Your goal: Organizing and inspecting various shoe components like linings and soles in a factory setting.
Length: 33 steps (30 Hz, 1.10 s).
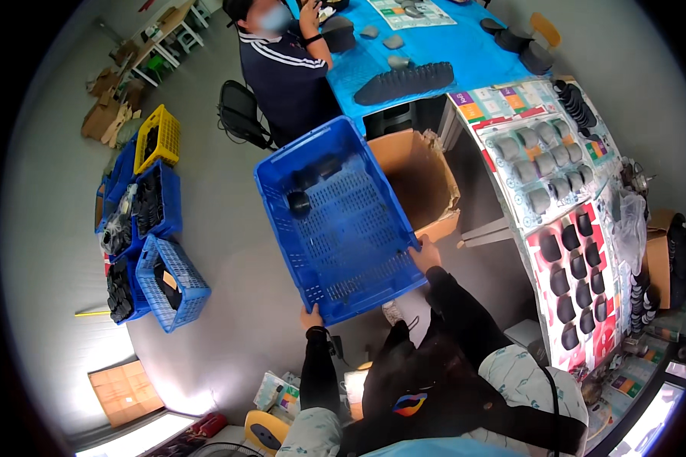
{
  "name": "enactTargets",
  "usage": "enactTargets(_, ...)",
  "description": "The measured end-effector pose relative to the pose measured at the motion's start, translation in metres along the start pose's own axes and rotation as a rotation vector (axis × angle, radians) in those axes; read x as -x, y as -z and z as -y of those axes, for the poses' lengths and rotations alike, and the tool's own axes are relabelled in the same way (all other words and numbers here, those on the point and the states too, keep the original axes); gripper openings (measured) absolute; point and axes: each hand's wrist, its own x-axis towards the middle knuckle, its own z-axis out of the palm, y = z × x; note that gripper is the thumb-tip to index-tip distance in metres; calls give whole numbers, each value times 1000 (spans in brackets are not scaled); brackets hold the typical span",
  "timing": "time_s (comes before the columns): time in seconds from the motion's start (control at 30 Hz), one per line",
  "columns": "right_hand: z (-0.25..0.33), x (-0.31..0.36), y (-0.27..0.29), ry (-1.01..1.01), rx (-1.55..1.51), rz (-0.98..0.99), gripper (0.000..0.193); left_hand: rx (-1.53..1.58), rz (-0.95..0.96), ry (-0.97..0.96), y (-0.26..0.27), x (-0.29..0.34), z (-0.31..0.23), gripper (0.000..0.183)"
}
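A large blue plastic crate is held up in front of me, tilted so that its slotted floor faces me. My left hand grips its near left corner. On the near right side, my right hand is closed round the rim. Several small dark curved pieces lie toward the far left end of the crate's floor. Just beyond its right side stands an open cardboard box, partly covered by the crate.
Blue crates and a yellow crate with dark parts stand on the left. A masked person sits at a blue-covered table ahead. At right, a table bears rows of grey and black curved pieces.
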Motion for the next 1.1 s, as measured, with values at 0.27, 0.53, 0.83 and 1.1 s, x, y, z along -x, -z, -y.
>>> enactTargets(0.27,12,-13,-18,30,-66,-195,25,62,-253,-168,13,5,-43,28)
enactTargets(0.53,-5,-27,-29,-4,23,-160,46,-176,5,47,9,-24,-58,37)
enactTargets(0.83,51,21,57,347,33,20,49,-1226,-285,-193,291,-142,-16,31)
enactTargets(1.1,183,119,143,526,-540,616,56,-605,-129,-90,377,-110,-5,38)
